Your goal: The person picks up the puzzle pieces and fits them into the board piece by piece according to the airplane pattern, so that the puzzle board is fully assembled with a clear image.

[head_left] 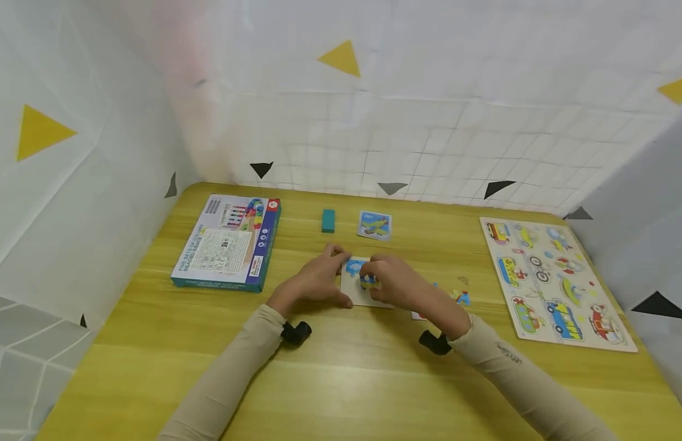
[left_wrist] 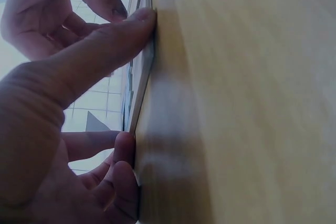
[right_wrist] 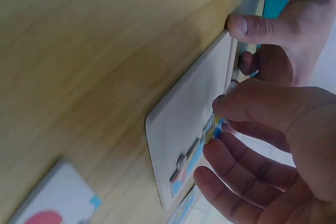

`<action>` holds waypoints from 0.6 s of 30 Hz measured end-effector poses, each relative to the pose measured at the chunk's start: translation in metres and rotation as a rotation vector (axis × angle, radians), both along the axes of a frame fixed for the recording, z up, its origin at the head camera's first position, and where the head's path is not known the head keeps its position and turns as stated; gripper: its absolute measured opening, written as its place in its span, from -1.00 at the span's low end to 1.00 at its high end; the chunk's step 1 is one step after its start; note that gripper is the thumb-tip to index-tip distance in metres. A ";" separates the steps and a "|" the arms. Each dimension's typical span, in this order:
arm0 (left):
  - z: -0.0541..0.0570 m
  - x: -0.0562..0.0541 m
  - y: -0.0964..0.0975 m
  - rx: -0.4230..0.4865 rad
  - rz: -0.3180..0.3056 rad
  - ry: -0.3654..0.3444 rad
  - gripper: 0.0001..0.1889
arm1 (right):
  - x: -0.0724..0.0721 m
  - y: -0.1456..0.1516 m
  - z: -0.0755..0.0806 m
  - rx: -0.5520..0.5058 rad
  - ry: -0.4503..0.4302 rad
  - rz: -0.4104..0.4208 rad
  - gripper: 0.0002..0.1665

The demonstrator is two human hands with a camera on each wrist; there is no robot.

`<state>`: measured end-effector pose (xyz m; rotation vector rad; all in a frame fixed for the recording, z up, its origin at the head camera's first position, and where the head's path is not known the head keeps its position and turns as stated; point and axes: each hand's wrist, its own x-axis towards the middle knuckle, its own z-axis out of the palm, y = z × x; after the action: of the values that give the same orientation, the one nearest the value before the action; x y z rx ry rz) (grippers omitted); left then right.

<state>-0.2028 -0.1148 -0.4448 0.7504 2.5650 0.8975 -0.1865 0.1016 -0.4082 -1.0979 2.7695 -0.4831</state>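
Puzzle board (head_left: 352,293) between hands (head_left: 317,277) (head_left: 400,283): left spans edge, right pinches piece (head_left: 367,282).

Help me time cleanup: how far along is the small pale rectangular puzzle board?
Done: blue printed pieces lie on the board, far side. In hand: the right hand pinches a blue-and-yellow piece. Likely left: the board's bare near part, with loose multicoloured pieces nearby.

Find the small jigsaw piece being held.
The blue-and-yellow jigsaw piece pinched by the right hand; others lie on the pale square board or the yellow wooden table.
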 end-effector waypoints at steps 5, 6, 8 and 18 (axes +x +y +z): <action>-0.001 0.000 0.000 -0.001 -0.010 0.003 0.14 | -0.001 -0.007 -0.003 0.000 -0.012 0.004 -0.67; -0.001 0.000 0.000 0.000 -0.010 0.002 0.14 | -0.001 -0.008 -0.004 -0.002 -0.008 0.009 -0.67; -0.002 0.000 0.000 0.003 -0.010 0.001 0.14 | -0.002 -0.010 -0.004 -0.008 -0.002 0.020 -0.67; -0.001 -0.001 0.000 0.012 -0.026 0.014 0.12 | -0.005 -0.017 -0.008 -0.012 0.012 0.031 -0.68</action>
<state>-0.2038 -0.1143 -0.4457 0.7948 2.5584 0.9038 -0.1917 0.0845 -0.4164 -1.1479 2.7591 -0.4918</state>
